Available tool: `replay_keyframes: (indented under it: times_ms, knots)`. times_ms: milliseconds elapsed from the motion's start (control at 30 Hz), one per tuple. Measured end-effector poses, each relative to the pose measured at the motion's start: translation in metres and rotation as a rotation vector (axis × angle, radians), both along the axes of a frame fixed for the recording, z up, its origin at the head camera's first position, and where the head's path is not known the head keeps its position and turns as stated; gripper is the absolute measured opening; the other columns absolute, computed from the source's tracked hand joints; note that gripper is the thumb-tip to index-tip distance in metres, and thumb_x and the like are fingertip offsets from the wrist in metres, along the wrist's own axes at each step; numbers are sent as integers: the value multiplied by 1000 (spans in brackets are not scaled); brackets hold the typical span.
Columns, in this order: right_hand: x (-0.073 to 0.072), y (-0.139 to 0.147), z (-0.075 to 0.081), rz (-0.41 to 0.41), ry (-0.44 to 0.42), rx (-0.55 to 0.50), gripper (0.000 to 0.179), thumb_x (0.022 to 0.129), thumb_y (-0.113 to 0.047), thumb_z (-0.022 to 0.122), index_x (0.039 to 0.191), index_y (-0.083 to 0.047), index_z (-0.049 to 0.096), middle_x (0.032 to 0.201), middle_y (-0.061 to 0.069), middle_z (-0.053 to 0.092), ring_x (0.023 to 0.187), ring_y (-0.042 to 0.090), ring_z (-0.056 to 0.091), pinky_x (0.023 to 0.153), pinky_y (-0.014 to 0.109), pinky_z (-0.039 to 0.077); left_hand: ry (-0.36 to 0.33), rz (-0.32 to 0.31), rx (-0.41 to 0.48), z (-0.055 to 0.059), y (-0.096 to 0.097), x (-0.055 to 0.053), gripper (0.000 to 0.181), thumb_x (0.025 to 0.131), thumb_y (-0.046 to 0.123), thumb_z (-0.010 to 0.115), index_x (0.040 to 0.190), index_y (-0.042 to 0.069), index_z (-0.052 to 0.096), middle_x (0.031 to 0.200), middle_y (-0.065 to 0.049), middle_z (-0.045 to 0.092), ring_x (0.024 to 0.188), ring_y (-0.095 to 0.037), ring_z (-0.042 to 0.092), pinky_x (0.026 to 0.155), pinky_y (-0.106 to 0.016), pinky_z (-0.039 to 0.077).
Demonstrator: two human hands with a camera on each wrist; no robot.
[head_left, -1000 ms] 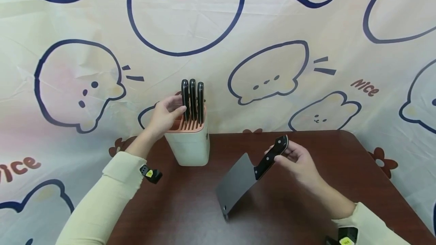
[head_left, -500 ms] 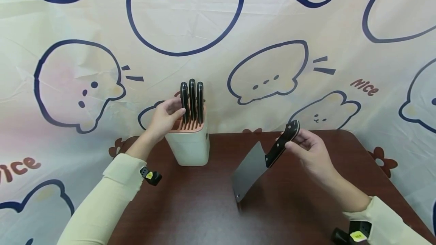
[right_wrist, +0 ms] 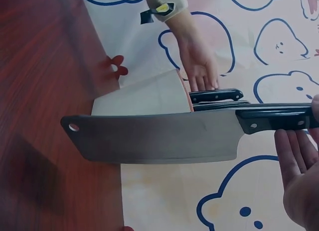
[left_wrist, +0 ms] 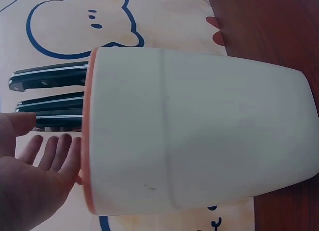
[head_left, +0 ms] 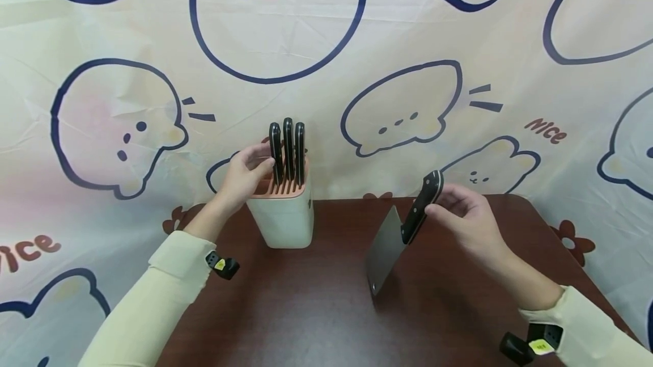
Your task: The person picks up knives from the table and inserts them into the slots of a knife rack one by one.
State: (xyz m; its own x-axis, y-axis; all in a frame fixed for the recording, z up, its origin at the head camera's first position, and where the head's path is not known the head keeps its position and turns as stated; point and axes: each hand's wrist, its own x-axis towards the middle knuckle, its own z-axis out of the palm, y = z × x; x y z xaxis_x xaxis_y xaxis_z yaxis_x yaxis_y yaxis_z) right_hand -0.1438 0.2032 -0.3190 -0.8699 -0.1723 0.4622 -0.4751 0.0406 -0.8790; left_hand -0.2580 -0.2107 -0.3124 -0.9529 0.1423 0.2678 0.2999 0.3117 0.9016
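Note:
A cleaver (head_left: pixel 386 251) with a broad grey blade and a black riveted handle is in my right hand (head_left: pixel 466 219), which pinches the handle between thumb and fingers. Its blade slants down over the table, the holed corner lowest. On the left stands a white knife block (head_left: pixel 282 222) with a salmon-coloured slotted top. Several black-handled knives (head_left: pixel 288 151) stand upright in its slots. My left hand (head_left: pixel 244 177) is at the block's left side, thumb tip right at the leftmost handle. In the left wrist view, the left hand's fingers (left_wrist: pixel 62 151) are spread apart from the thumb, beside the handles.
A dark brown wooden table (head_left: pixel 285 310) lies under everything. Behind it hangs a pale cloth (head_left: pixel 316 106) printed with blue cartoon outlines, close to the back of the block. Each wrist carries a small black camera (head_left: pixel 224 266).
My right hand has moved right and away from me with the cleaver, drawing it farther from the block. The leftmost knife handle has shifted slightly left and lower. My left hand has barely moved.

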Motion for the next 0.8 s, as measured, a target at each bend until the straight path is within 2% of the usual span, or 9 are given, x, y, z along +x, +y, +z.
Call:
replay_keyframes:
  times_ms: [133,267,433,600,800]
  knots:
    - [0,0,6,-3,10,50,28,92,11,65,116,-2,71,97,3,74,88,16,68,81,21,56,56,40,41,7,2,8,40,105,12,56,142,-2,51,140,-18,56,124,-28,59,102,-38,52]
    - [-1,-2,13,-42,28,139,27,93,6,68,117,-5,71,97,3,74,88,16,68,79,21,55,140,59,51,14,5,18,35,105,11,57,137,-3,55,135,-17,60,114,-20,63,98,-29,54]
    - [-3,-8,24,-70,46,219,23,93,1,71,116,-5,71,96,3,73,86,16,67,78,20,55,215,46,97,27,17,29,30,104,5,55,131,-7,57,127,-20,62,109,-19,64,94,-24,54]
    - [-7,-18,33,-31,51,203,26,92,2,72,117,0,70,98,4,72,90,17,69,86,21,56,235,-12,130,35,35,38,28,102,-2,54,129,-10,56,124,-23,60,107,-27,62,90,-22,54]
    - [-9,-30,40,-8,77,222,27,92,-1,74,119,0,69,100,6,71,97,18,67,90,24,57,200,-153,98,35,57,49,29,101,-1,59,129,-6,58,120,-18,63,109,-20,62,96,-24,52]
